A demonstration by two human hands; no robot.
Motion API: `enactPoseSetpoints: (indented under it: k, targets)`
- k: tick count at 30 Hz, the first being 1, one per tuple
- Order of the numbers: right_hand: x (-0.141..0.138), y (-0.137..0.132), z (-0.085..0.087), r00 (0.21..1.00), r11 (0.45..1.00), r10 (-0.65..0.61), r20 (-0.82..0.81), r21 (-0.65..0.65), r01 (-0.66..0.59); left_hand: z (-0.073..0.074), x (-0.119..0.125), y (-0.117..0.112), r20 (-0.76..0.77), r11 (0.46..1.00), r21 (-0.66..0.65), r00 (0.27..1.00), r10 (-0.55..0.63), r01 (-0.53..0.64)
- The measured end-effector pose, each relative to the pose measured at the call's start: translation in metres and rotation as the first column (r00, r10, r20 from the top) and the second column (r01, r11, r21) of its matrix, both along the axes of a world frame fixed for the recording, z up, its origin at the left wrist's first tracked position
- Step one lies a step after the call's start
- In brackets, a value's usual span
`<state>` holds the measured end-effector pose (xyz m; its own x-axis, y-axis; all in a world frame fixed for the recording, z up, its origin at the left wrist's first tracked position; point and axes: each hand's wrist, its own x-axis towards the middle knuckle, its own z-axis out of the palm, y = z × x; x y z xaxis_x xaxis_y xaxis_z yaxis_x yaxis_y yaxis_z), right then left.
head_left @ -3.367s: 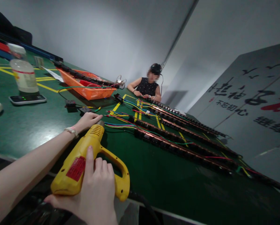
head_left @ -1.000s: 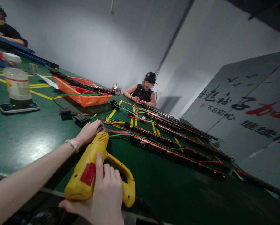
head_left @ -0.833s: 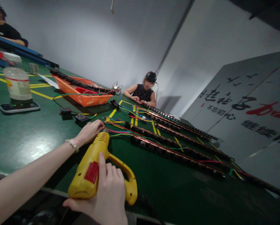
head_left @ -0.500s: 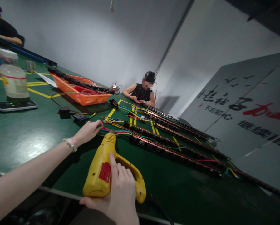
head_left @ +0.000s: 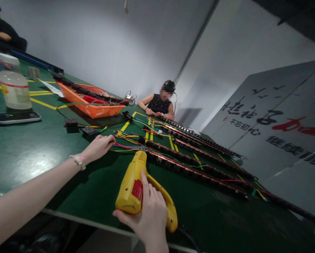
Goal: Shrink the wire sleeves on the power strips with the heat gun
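Note:
My right hand (head_left: pixel 152 207) is wrapped around a yellow heat gun (head_left: pixel 132 186) with a red label, its nozzle pointing away from me at the wires. My left hand (head_left: pixel 100 146), fingers pinched together, holds the ends of several coloured wires (head_left: pixel 127 146). These red, blue and yellow-green wires run right to a long black and copper strip (head_left: pixel 178 165). The nozzle is close to the wires where they meet this strip; whether it touches them I cannot tell. Two black sockets (head_left: pixel 89 131) with short wires lie just beyond my left hand.
An orange basket (head_left: pixel 99 111) holding another strip stands further back. A bottle (head_left: pixel 15 89) is behind a phone-like device (head_left: pixel 17 117) on the left. More strips lie in rows on the green table (head_left: pixel 67 191). A co-worker (head_left: pixel 161 105) sits across; another person (head_left: pixel 4 33) is far left.
The heat gun in my right hand has moved to the right, its nozzle passing along the wires toward the strip. My left hand has stayed in place at the wire ends.

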<state>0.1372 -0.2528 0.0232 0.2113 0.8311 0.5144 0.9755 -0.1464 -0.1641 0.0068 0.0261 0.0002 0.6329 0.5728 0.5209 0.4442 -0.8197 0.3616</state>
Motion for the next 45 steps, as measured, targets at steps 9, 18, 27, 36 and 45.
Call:
enactPoseSetpoints:
  k: [9, 18, 27, 36, 45]
  targets:
    - [-0.009, 0.003, -0.003, 0.998, 0.998, -0.029, 0.047, 0.048, 0.026, -0.003, 0.004, 0.002, 0.001, 0.999, -0.054, 1.000, -0.007, 0.007]
    - [-0.046, 0.022, -0.011, 0.999, 0.996, -0.023, 0.023, 0.087, 0.021, -0.007, 0.005, 0.003, 0.051, 0.997, -0.013, 0.996, -0.070, 0.071]
    - [-0.079, 0.039, -0.011, 0.998, 0.997, 0.053, 0.029, 0.055, -0.055, -0.003, 0.003, 0.004, -0.017, 0.996, 0.015, 0.996, -0.086, 0.087]
    - [-0.071, 0.036, -0.016, 0.983, 0.981, 0.185, 0.008, -0.060, -0.184, 0.003, -0.006, 0.000, -0.120, 0.987, 0.159, 0.993, 0.006, 0.013]
    - [-0.055, 0.028, -0.005, 0.980, 0.979, 0.197, -0.003, -0.046, -0.197, 0.001, -0.003, -0.002, -0.074, 0.968, 0.238, 0.992, 0.106, -0.086]
